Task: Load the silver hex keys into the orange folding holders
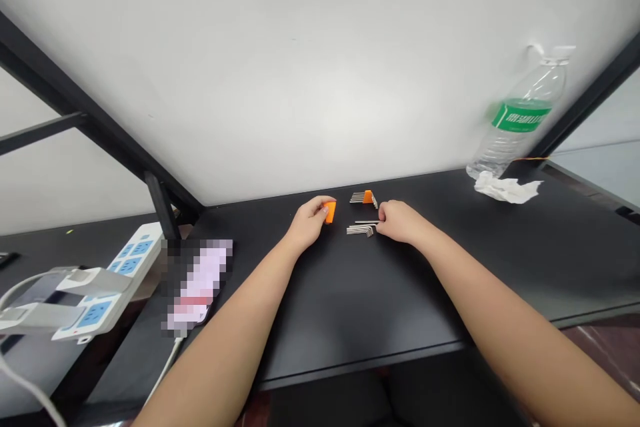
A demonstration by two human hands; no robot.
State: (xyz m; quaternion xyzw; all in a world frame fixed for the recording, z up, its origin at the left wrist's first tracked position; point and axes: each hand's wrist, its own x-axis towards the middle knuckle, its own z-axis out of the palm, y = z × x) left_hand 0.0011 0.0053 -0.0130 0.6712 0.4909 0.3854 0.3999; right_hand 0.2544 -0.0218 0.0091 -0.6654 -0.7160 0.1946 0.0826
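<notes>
My left hand [309, 223] is closed around an orange hex key holder [330, 211], gripping it between thumb and fingers above the black table. To its right, my right hand [396, 221] pinches the end of one hex key [367, 222], whose straight shaft points left. Just below that shaft lies a row of several loose silver hex keys [359, 230], side by side with their bent ends to the right. Behind them rests a second orange holder [368, 197] with several hex keys [357, 197] in it.
A large clear water bottle [520, 117] with a green label stands at the back right by the white wall. Crumpled tissue [507, 188] lies before it. On the left are a phone-like item [200, 283], pixelated, with a cable, and a white power strip [123, 273] with chargers.
</notes>
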